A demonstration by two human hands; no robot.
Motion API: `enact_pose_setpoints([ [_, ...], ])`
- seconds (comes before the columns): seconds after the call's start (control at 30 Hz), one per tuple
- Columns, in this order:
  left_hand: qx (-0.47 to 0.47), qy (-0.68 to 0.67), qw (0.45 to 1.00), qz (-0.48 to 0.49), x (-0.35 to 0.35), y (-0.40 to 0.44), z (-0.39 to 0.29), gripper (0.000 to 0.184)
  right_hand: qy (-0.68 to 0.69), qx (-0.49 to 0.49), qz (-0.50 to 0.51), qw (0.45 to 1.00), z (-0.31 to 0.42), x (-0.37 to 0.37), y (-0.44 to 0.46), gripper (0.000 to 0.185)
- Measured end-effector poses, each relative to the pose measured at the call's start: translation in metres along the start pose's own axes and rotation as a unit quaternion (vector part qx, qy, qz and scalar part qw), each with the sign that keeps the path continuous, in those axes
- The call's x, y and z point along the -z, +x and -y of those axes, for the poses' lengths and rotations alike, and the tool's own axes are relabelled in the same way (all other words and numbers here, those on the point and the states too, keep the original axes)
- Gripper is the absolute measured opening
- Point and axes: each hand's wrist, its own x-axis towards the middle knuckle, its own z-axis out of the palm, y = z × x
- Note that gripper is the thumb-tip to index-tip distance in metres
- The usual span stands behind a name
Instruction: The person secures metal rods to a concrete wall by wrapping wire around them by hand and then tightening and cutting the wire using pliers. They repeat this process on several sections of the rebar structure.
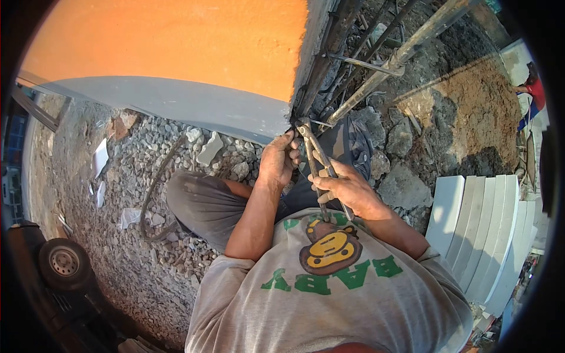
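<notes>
In my right hand [344, 185] are long-handled pincers [310, 154], with the fingers wrapped around the spread handles. The jaws point away from me and meet the foot of the steel bars [339, 73] at the wall's corner. Close to the jaws, my left hand [279, 157] is closed in a pinch at the lower corner of the orange and grey wall [194, 97]. Whatever lies between its fingertips is too small and dark to make out. A short tie bar [368, 63] crosses the upright bars above.
Gravel [176, 144] and broken stones [403, 187] surround my bent legs. A bent strip [145, 215] lies at left. Pale stacked panels [479, 229] stand at right, beyond a long pole [400, 56]. A vehicle wheel [64, 263] shows lower left; another person [534, 94] is far right.
</notes>
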Motion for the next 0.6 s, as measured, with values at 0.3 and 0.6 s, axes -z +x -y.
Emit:
enact_pose_setpoints([
  [0.3, 0.009, -0.045, 0.999, -0.027, -0.004, -0.003, -0.003, 0.013, -0.328, 0.140, -0.060, 0.932, -0.052, 0.032, 0.024, 0.031],
  [0.6, 0.024, -0.104, 0.993, -0.044, -0.038, -0.037, -0.019, 0.019, 0.109, 0.047, 0.191, 0.974, -0.093, 0.031, 0.053, 0.026],
])
